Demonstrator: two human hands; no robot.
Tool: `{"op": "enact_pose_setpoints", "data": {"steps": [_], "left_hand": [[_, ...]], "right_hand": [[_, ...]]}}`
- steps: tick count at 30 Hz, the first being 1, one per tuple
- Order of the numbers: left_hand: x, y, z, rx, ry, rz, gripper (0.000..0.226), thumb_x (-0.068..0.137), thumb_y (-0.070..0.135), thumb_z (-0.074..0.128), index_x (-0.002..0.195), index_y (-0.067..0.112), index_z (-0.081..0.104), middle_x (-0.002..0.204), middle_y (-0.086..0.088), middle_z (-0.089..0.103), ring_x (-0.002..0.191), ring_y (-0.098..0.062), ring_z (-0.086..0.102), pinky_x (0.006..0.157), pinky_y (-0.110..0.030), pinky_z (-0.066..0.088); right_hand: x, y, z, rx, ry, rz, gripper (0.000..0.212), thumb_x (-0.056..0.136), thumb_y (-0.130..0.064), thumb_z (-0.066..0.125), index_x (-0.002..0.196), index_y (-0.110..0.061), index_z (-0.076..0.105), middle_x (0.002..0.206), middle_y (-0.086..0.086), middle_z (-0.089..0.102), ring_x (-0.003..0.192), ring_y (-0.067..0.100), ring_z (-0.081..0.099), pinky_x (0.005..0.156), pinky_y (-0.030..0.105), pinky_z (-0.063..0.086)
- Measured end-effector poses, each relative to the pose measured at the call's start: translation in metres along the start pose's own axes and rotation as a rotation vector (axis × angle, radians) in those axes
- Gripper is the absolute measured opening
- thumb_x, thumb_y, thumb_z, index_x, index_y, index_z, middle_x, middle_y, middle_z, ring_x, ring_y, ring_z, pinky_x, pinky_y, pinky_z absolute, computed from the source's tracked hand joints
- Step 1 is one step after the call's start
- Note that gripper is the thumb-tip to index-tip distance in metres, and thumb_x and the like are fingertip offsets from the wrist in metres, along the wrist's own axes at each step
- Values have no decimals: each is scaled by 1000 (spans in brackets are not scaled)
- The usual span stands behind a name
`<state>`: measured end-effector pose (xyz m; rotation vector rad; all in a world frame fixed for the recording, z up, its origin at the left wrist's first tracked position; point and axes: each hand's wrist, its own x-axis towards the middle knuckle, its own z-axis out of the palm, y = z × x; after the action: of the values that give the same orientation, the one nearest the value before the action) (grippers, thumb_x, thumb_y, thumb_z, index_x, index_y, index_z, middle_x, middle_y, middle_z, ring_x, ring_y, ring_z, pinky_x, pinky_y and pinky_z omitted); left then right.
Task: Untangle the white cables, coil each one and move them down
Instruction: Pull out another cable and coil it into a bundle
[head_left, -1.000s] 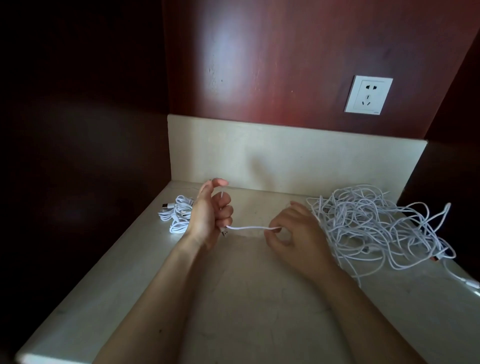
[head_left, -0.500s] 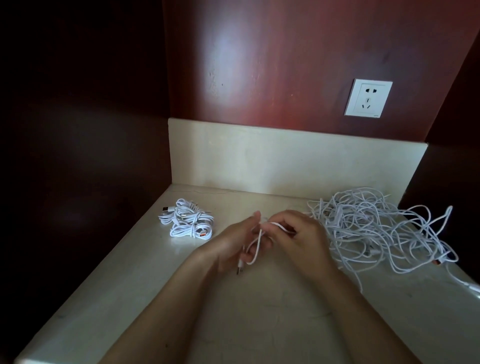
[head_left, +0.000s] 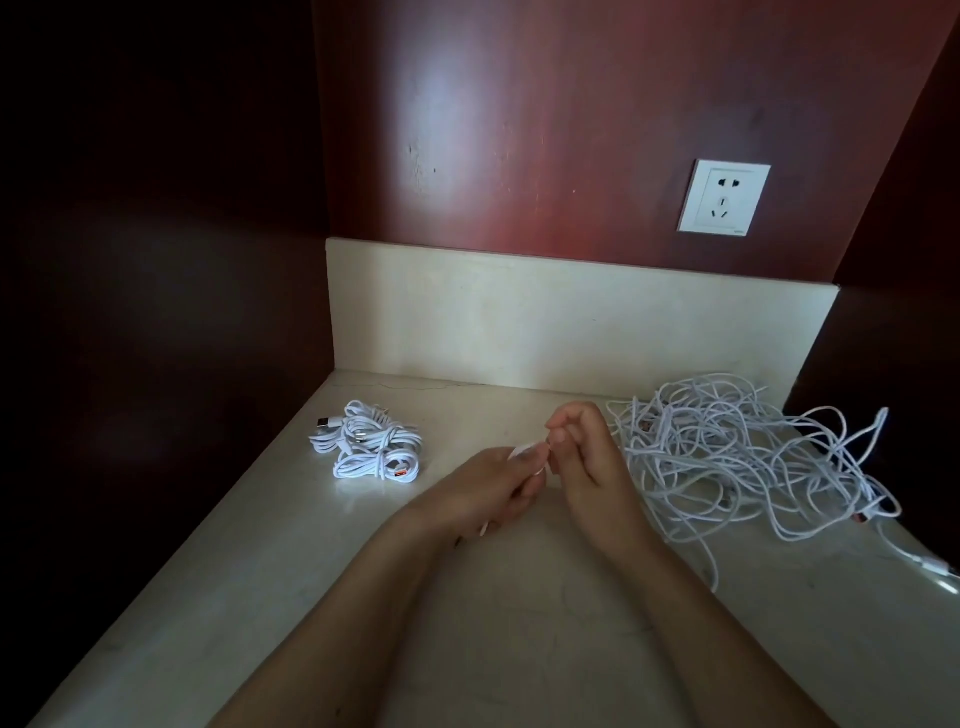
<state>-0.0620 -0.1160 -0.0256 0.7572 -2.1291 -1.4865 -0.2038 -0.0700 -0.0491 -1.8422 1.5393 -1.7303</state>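
A big tangle of white cables (head_left: 748, 457) lies on the right of the cream counter (head_left: 519, 623). A small heap of coiled white cables (head_left: 371, 447) rests at the back left. My left hand (head_left: 493, 488) and my right hand (head_left: 582, 462) meet in the middle, both closed on one white cable (head_left: 524, 448). A short bend of it shows between the fingertips, and its plug end pokes out below my left palm. Most of that cable is hidden inside the hands.
A cream backsplash (head_left: 571, 322) runs behind the counter, with a white wall socket (head_left: 723, 197) above on the red-brown wall. Dark panels close in both sides. A loose cable end (head_left: 930, 569) trails at the counter's right edge.
My left hand came from beside the coiled heap to the middle and met my right hand. The stretched cable between them is now folded up inside the two hands.
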Motion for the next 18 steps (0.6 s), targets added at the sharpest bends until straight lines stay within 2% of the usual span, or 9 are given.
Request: {"op": "enact_pose_setpoints", "data": {"steps": [2,4,5,8,11,13,14,16,18], "left_hand": [[4,-4,1,117,167,141,49,106,35,34,64,21,53,48,13,47,48,-1,40,55,-23,33],[9,-11,0,243,404,211,45,103,43,33,77,24,64,62,18,58,63,3,52,67,-25,40],[10,-14,-2,249,527,220,44,99,49,31,84,27,67,66,18,59,68,-1,55,71,-26,44],[12,-14,-6,23,711,248,39,102,44,33,96,29,69,67,15,60,66,-1,54,67,-24,45],[15,-8,-9,-314,704,222,40,107,29,31,96,17,67,93,3,71,80,-4,60,68,-16,48],[16,-6,-13,-642,667,169,40,107,31,29,95,13,63,90,-5,75,90,-16,69,77,-23,55],[16,-5,-15,-786,660,148,41,107,33,29,92,11,60,81,-5,74,85,-19,71,78,-28,58],[17,-3,-16,-955,694,153,40,107,33,29,81,13,52,58,0,63,59,-16,65,66,-31,59],[17,1,-19,-1012,782,195,39,107,31,28,74,17,43,47,5,38,40,-10,39,47,-22,46]], "right_hand": [[-3,3,-1,-74,-12,9,8,98,-28,40,100,-32,46,75,-12,57,67,11,57,66,38,48],[-5,3,-2,-186,-13,12,8,97,-31,41,103,-37,43,78,-11,62,72,11,62,70,39,50],[-5,3,-2,-241,-1,7,11,96,-32,42,105,-37,42,79,-11,64,75,10,63,72,37,49],[0,3,-1,-363,11,-34,10,94,-34,44,103,-37,44,85,-10,67,83,13,66,75,37,49],[1,10,1,-495,-70,-71,18,95,-34,44,108,-31,56,96,-7,68,93,19,64,81,40,49],[0,11,3,-537,-137,-107,32,96,-31,44,123,-25,59,112,-3,68,104,21,61,90,36,45],[0,10,3,-547,-175,-128,37,96,-31,43,128,-22,59,118,-2,67,108,20,59,93,35,44],[0,7,2,-566,-213,-153,41,95,-32,42,130,-22,60,121,-2,67,109,18,57,94,33,43],[2,6,0,-596,-205,-140,38,94,-36,42,120,-23,67,110,-2,69,102,18,57,91,31,42]]}}
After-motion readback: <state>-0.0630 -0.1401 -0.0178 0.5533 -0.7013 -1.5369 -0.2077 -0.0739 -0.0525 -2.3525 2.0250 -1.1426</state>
